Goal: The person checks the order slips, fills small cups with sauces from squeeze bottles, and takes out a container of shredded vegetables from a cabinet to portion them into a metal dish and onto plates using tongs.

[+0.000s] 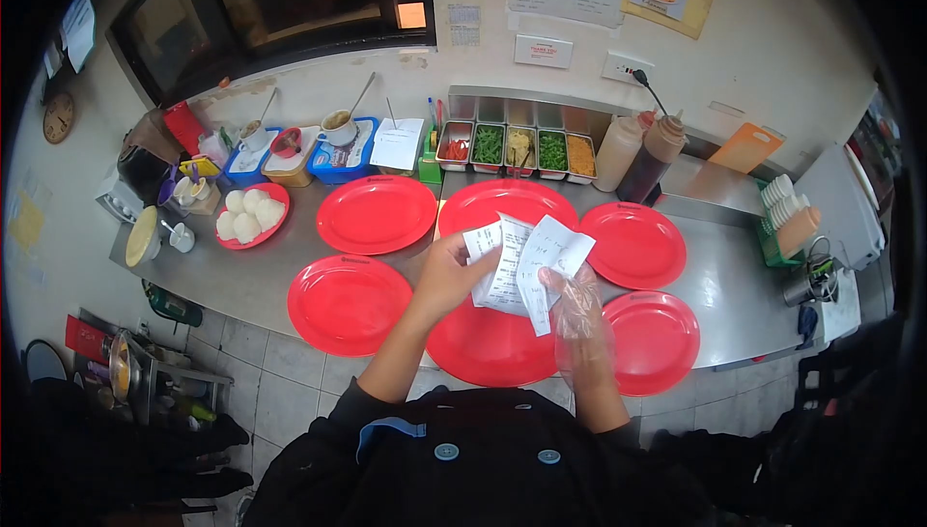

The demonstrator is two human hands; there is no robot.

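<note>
Several paper order slips [512,266], some printed and one handwritten, are fanned out between my two hands. My left hand [456,276], bare, pinches the slips on the left side. My right hand [576,300], in a clear plastic glove, grips the handwritten slip on the right. Beneath the slips lie two large red oval plates, the nearer one [492,353] partly hidden by my hands and the farther one [507,200] behind them. Other red plates flank them: two on the left, one [350,305] near my left forearm, and two on the right, one [652,341] beside my right hand.
Steel pans of chopped toppings [521,150] line the back of the counter, with sauce bottles [652,160] to their right. A red plate of white rice mounds [253,216] sits at left near blue tubs [346,152]. A green rack of cups [784,223] stands at right.
</note>
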